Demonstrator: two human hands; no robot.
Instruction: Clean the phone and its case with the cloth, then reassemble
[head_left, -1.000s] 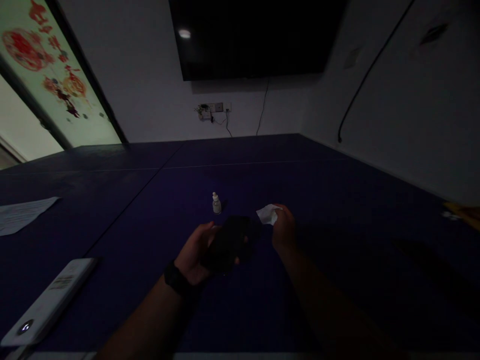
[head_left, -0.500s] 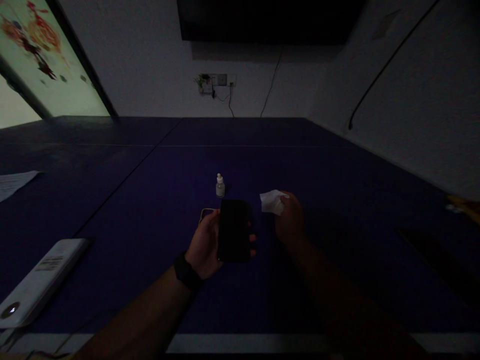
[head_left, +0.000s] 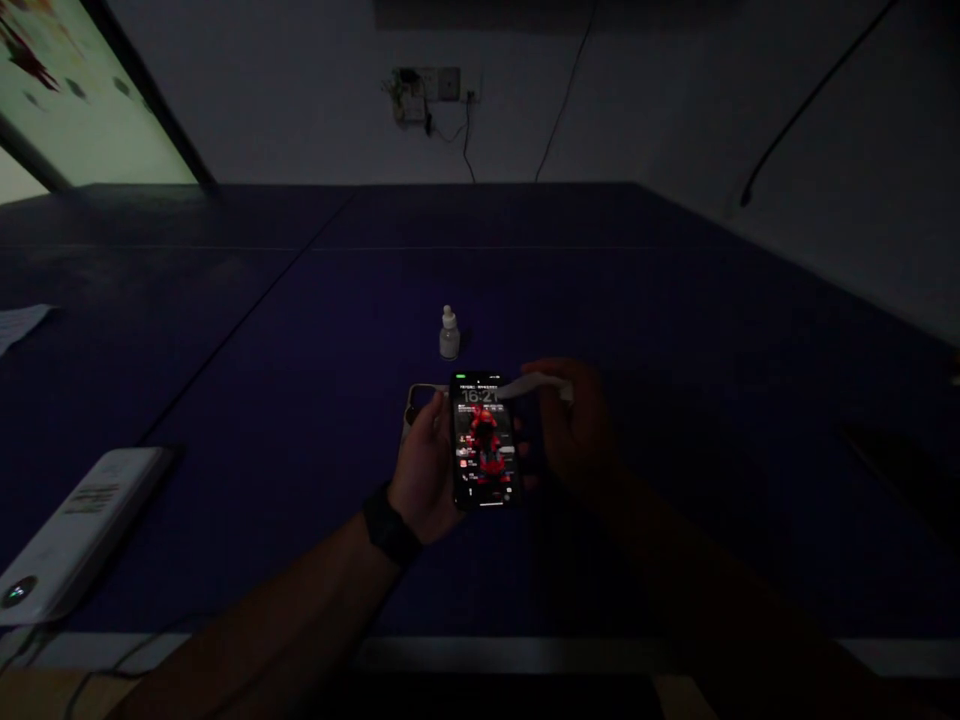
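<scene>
A smartphone (head_left: 484, 450) with its lock screen lit, showing 16:21 over a red figure, rests in my left hand (head_left: 427, 475). The thumb lies along its left edge and the fingertips show at its right edge. My right hand (head_left: 577, 415) pinches a white tissue (head_left: 536, 383), whose free end reaches over the top right of the screen; whether it touches the glass I cannot tell. Partly hidden behind the left thumb lies a phone case (head_left: 418, 395) with a pale rim. A small dropper bottle (head_left: 449, 335) with a white top stands upright just beyond the phone.
A white power bank-like device (head_left: 82, 530) with cables lies on the dark blue table (head_left: 300, 400) at left. A paper sheet (head_left: 22, 325) is at the far left edge. On the right lies a dark flat object (head_left: 892, 475). Wall sockets (head_left: 427, 88) hold plugged-in cords.
The phone's screen has gone from dark to lit. My right hand has brought the tissue left, to the phone's upper edge. The camera view has tilted down somewhat.
</scene>
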